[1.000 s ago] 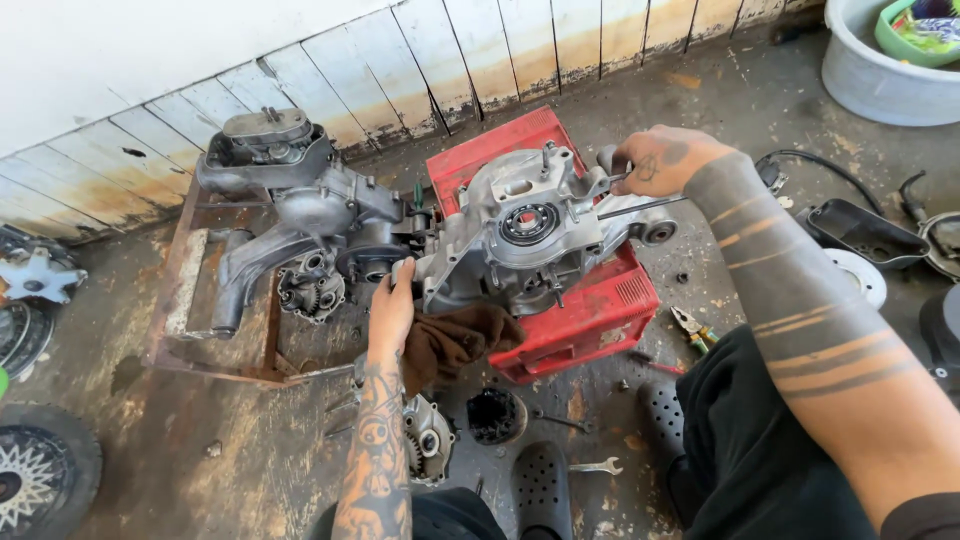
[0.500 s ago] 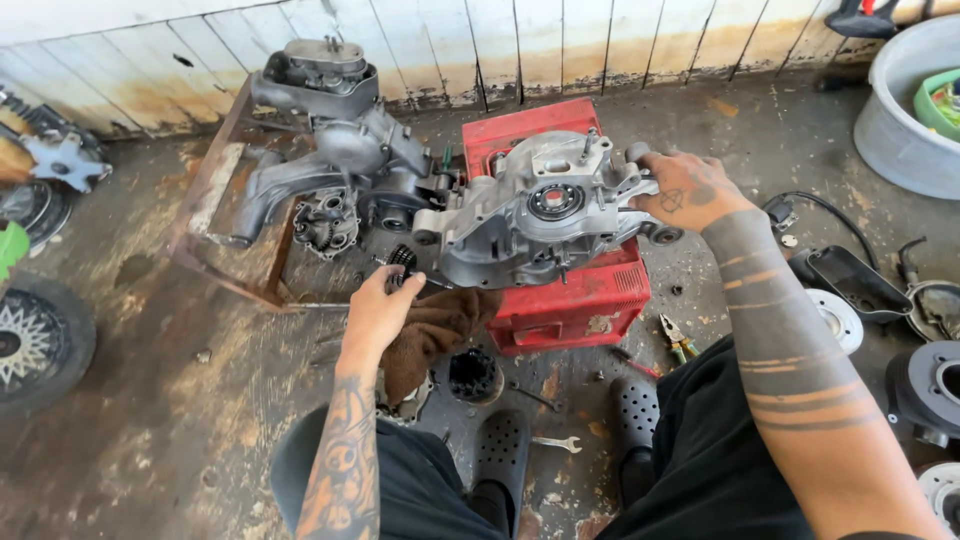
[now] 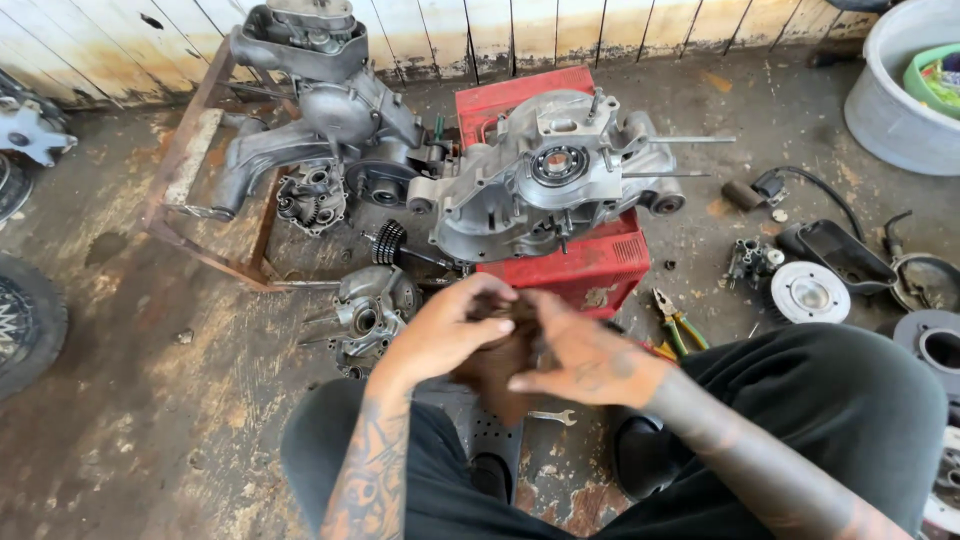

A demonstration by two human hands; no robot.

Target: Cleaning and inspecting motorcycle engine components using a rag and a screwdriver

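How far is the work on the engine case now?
Done: the engine case sits stripped on the red crate, with parts spread on the floor. In hand: left hand and right hand both hold a brown rag. Left: the second engine and the loose cover lie untouched.

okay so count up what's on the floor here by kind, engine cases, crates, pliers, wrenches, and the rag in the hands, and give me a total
Engine cases: 3 – one on the crate, one on the rusty frame, a small cover on the floor
Red crates: 1
Pliers: 1
Wrenches: 1
Brown rags: 1, held between the left hand and right hand
Total: 7
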